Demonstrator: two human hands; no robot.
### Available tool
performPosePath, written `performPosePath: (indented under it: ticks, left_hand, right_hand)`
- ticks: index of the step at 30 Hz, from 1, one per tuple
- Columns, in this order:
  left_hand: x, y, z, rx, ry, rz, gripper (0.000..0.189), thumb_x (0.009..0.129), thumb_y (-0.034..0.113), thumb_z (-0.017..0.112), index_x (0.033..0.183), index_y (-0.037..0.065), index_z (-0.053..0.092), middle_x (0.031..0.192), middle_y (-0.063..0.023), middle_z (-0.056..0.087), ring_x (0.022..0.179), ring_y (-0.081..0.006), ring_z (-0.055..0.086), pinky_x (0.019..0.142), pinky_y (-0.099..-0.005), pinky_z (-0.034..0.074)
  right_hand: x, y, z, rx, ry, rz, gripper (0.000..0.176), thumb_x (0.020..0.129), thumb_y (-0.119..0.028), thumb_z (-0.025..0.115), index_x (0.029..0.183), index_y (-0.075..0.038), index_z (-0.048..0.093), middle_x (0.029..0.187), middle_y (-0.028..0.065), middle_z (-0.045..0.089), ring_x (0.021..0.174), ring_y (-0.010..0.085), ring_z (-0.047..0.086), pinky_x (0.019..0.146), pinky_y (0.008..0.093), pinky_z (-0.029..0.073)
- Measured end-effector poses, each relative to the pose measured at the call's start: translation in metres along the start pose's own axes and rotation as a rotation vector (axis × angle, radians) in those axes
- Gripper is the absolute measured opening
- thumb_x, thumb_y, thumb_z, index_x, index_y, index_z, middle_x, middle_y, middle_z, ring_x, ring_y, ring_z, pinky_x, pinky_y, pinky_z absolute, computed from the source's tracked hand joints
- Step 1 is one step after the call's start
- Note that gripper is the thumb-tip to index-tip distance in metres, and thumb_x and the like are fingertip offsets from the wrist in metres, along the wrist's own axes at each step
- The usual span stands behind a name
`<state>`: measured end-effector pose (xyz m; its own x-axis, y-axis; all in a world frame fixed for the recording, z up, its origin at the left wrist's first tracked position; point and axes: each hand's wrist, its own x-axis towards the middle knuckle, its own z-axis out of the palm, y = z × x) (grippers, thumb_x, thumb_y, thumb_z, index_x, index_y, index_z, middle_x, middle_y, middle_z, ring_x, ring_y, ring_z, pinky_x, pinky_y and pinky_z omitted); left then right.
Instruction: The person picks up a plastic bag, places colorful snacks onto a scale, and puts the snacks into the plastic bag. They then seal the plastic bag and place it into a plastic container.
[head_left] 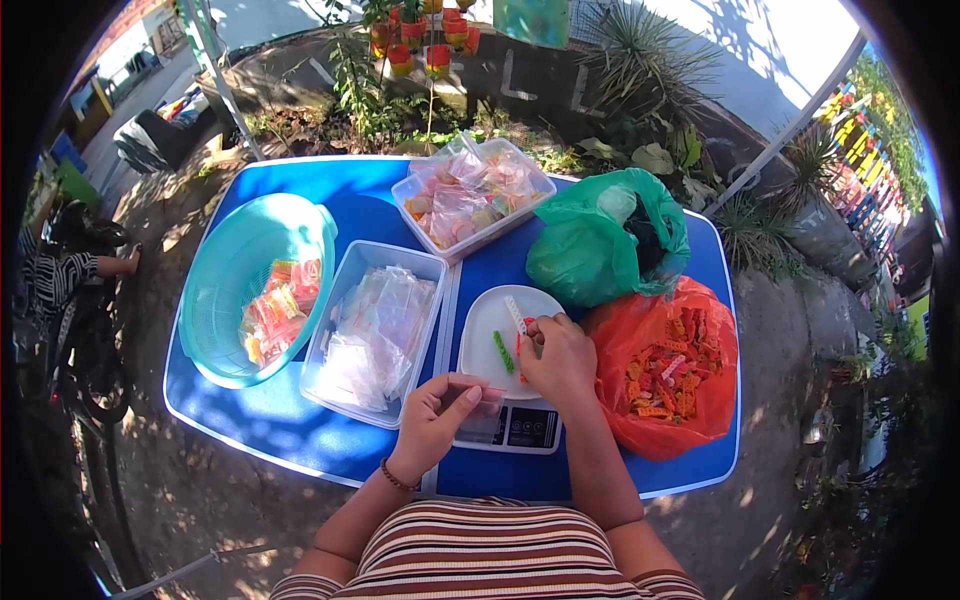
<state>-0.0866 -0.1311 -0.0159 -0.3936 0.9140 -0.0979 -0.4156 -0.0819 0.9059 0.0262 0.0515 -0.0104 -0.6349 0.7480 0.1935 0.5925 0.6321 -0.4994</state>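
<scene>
My left hand pinches a small clear plastic bag in front of a white kitchen scale. Over the scale's white plate, my right hand has its fingers curled together at several small ridged strips. A white strip and a green strip lie on the plate; red pieces show partly beneath my right fingers. Whatever those fingertips grip is mostly hidden. Right of that hand, an open red plastic bag holds many orange and red ridged strips.
A turquoise basket with filled packets stands at left. Beside it, a white tub contains flat clear bags. Another tub of filled packets and a green plastic bag sit at the back of the blue folding table.
</scene>
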Motion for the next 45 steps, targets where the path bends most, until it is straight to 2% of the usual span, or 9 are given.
performPosePath:
  ticks: [8,11,14,18,21,25,31,37,45]
  left_hand:
    - [0.001,0.002,-0.002,0.001,0.000,-0.019,0.022,0.105,0.013,0.058,0.119,-0.003,0.065,0.111,-0.0156,0.075,0.099,-0.0202,0.073,0.093,-0.0336,0.057]
    - [0.002,0.002,-0.001,-0.002,-0.002,-0.017,0.021,0.105,0.013,0.058,0.119,-0.003,0.065,0.111,-0.0150,0.075,0.099,-0.0202,0.073,0.093,-0.0333,0.057]
    - [0.002,0.002,-0.001,0.007,0.003,-0.032,0.021,0.105,0.012,0.058,0.119,-0.003,0.064,0.111,-0.0147,0.075,0.099,-0.0203,0.073,0.093,-0.0334,0.058]
    - [0.002,0.003,-0.001,0.012,0.001,-0.031,0.021,0.105,0.011,0.058,0.118,-0.003,0.064,0.111,-0.0152,0.075,0.099,-0.0205,0.073,0.093,-0.0339,0.058]
    - [0.003,0.002,-0.001,0.009,-0.001,-0.023,0.021,0.105,0.011,0.058,0.118,-0.003,0.064,0.111,-0.0157,0.075,0.099,-0.0208,0.074,0.094,-0.0340,0.058]
    - [0.005,0.002,0.003,-0.002,-0.003,-0.024,0.021,0.105,0.011,0.058,0.118,-0.004,0.064,0.111,-0.0162,0.075,0.099,-0.0214,0.073,0.094,-0.0340,0.058]
    - [0.003,0.003,0.002,-0.003,-0.003,-0.007,0.020,0.105,0.011,0.058,0.118,-0.004,0.064,0.112,-0.0163,0.074,0.099,-0.0214,0.073,0.094,-0.0340,0.058]
    - [-0.001,0.004,-0.001,0.004,0.023,-0.002,0.020,0.105,0.011,0.058,0.117,-0.003,0.064,0.111,-0.0168,0.074,0.099,-0.0217,0.073,0.094,-0.0354,0.058]
    - [0.002,0.007,0.000,0.038,0.041,-0.001,0.021,0.105,0.012,0.057,0.118,-0.003,0.064,0.112,-0.0172,0.074,0.099,-0.0223,0.074,0.092,-0.0347,0.059]
  right_hand:
    - [0.000,0.014,0.000,0.150,-0.043,-0.076,0.010,0.093,-0.013,0.064,0.096,-0.003,0.064,0.094,0.0150,0.066,0.088,0.0377,0.065,0.075,0.0476,0.051]
    - [-0.004,0.013,-0.010,0.353,0.018,-0.083,0.012,0.097,-0.011,0.061,0.098,0.001,0.060,0.092,0.0156,0.063,0.083,0.0331,0.064,0.072,0.0425,0.050]
    - [-0.008,0.004,-0.036,0.563,-0.012,-0.039,0.012,0.101,-0.008,0.059,0.095,0.002,0.057,0.083,0.0069,0.054,0.075,0.0149,0.050,0.068,0.0306,0.044]
    - [-0.010,0.003,-0.076,0.487,0.132,0.192,0.010,0.095,-0.005,0.062,0.102,0.003,0.062,0.101,0.0133,0.065,0.093,0.0250,0.062,0.081,0.0354,0.050]
    - [-0.006,0.011,-0.083,-0.120,0.470,-0.051,0.017,0.087,0.000,0.065,0.104,0.000,0.068,0.109,0.0136,0.067,0.108,0.0295,0.060,0.094,0.0410,0.048]
    - [-0.010,0.011,-0.064,0.011,0.190,-0.139,0.042,0.080,0.001,0.067,0.120,-0.010,0.070,0.132,0.0160,0.058,0.118,0.0367,0.053,0.101,0.0474,0.044]
    - [-0.012,-0.008,-0.010,-0.061,0.032,-0.207,0.040,0.081,-0.006,0.066,0.120,-0.009,0.071,0.147,0.0200,0.045,0.125,0.0409,0.045,0.103,0.0500,0.040]
    - [-0.017,-0.016,-0.016,-0.044,-0.030,-0.209,0.032,0.082,-0.006,0.065,0.112,-0.007,0.073,0.147,0.0214,0.045,0.126,0.0433,0.041,0.105,0.0537,0.036]
    - [-0.039,-0.008,-0.063,0.177,0.234,-0.192,0.027,0.080,0.002,0.067,0.106,-0.003,0.072,0.122,0.0157,0.064,0.110,0.0342,0.055,0.096,0.0431,0.046]
